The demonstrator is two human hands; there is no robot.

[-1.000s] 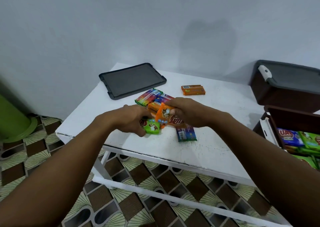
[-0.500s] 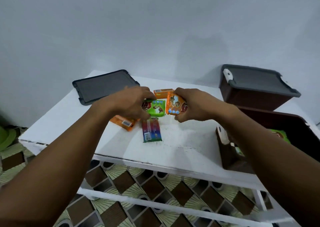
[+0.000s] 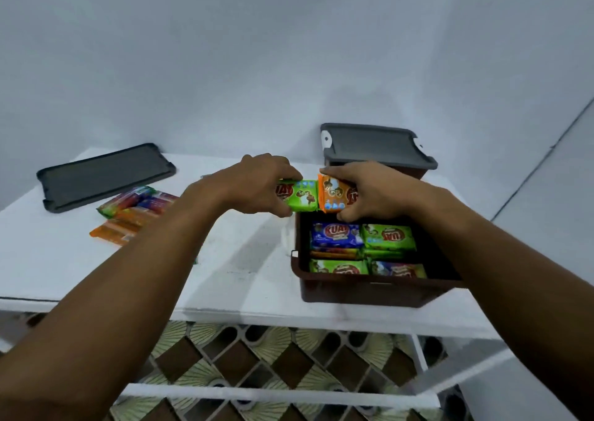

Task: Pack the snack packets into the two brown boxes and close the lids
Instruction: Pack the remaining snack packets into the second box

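My left hand [image 3: 257, 184] grips a green snack packet [image 3: 300, 197] and my right hand [image 3: 369, 190] grips an orange snack packet [image 3: 334, 194]. Both packets are held side by side above the far left edge of the open brown box [image 3: 369, 290]. Several blue, green and orange packets lie inside that box [image 3: 337, 235]. Behind it stands the second brown box [image 3: 421, 173] with its grey lid [image 3: 376, 145] on. Several more packets [image 3: 135, 211] lie loose on the white table [image 3: 241, 269] at the left.
A loose grey lid [image 3: 103, 176] lies flat at the table's back left. The wall is close behind the table. Patterned floor tiles [image 3: 257, 356] show under the table's front edge.
Both hands lifted their packets off the table and carried them right, over the open box. The view has swung right, so the loose packets now lie at the left.
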